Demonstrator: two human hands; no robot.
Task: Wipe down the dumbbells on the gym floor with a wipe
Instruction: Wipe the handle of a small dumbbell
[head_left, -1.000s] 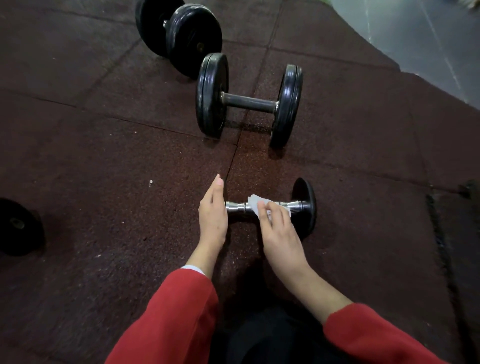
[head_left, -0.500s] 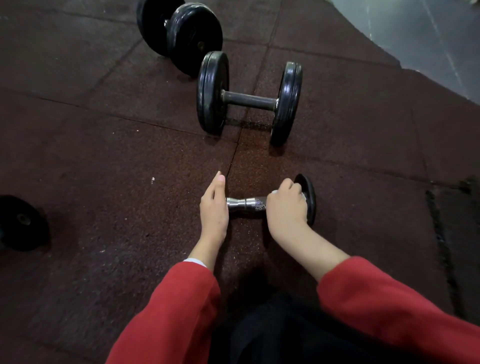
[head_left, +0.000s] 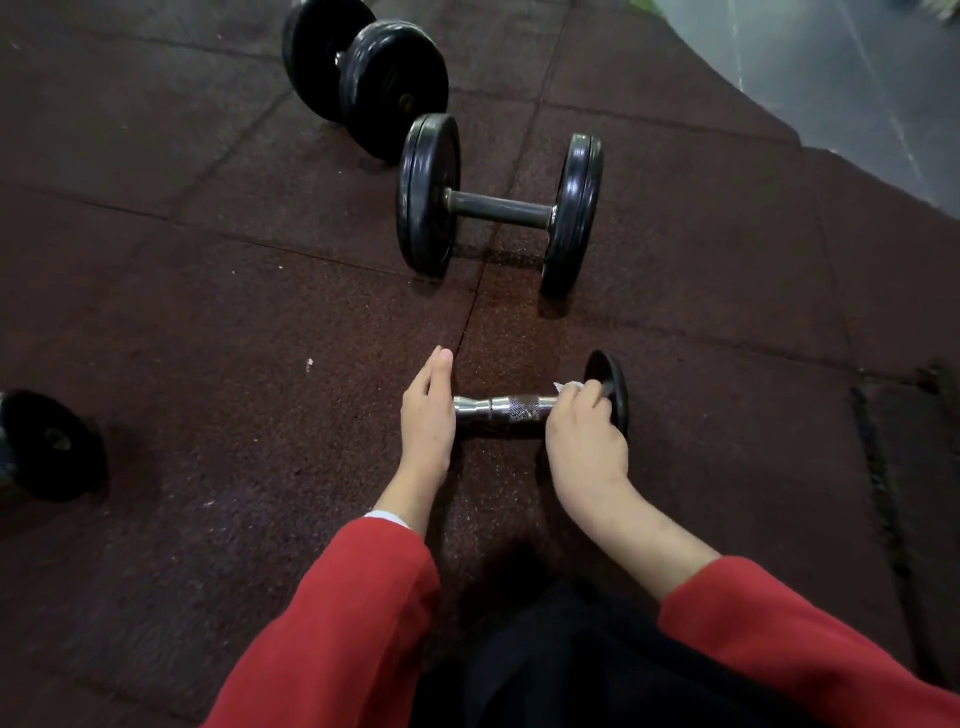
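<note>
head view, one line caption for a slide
Right hand rubs a wipe along a small dumbbell while the left hand steadies it.

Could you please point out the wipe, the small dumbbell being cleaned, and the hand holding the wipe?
wipe (head_left: 567, 386), head view, white corner showing above the fingers.
small dumbbell (head_left: 511, 408), head view, middle of its chrome handle.
right hand (head_left: 584, 434), head view, back of the hand.

left hand (head_left: 428, 415) flat, right hand (head_left: 584, 434) curled.

Small chrome-handled dumbbell (head_left: 511, 408) lying on floor, white wipe (head_left: 569, 387) at its right end
</note>
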